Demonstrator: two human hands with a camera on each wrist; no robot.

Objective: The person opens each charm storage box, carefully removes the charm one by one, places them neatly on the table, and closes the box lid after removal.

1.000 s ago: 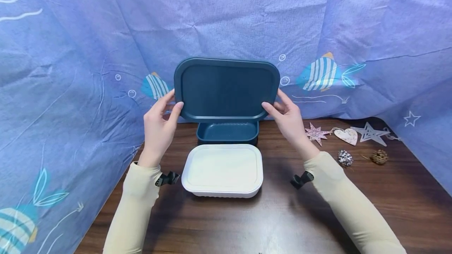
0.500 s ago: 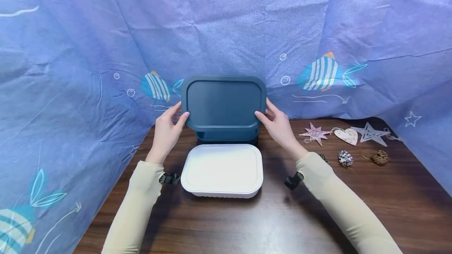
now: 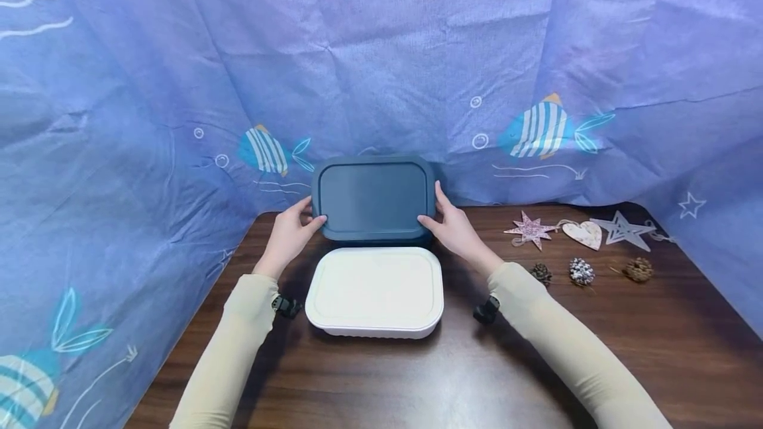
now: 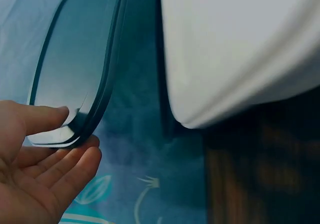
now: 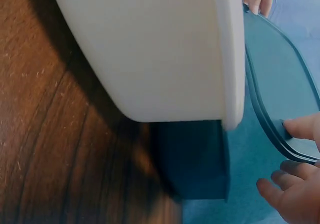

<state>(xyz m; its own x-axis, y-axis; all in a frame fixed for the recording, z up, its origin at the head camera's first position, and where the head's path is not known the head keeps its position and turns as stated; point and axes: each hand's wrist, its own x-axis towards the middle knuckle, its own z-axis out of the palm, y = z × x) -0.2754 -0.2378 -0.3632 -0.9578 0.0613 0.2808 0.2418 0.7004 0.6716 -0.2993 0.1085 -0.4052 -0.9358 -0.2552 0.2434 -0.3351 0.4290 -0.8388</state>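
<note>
A dark blue rectangular lid (image 3: pixel 375 197) is held tilted by both hands, behind and above the white lidded container (image 3: pixel 374 290). My left hand (image 3: pixel 289 234) pinches its left end, thumb on the upper face and fingers underneath, as the left wrist view also shows. At the other end my right hand (image 3: pixel 456 230) pinches the lid, with its thumb on top and its index finger along the edge. Under the lid stands a dark blue box (image 5: pixel 192 159), almost hidden in the head view. The right wrist view shows the lid (image 5: pixel 280 68) apart from this box.
On the right of the brown table (image 3: pixel 417 389) lie a pink star (image 3: pixel 532 230), a white heart (image 3: pixel 583 234), a silver star (image 3: pixel 622 230) and several pine cones (image 3: pixel 581 271). A blue fish-print cloth (image 3: pixel 381 85) hangs close behind the box.
Both hands have lowered the lid and carried it away from me, toward the blue box. The box's opening, visible earlier, is now covered from view. The white container has stayed put.
</note>
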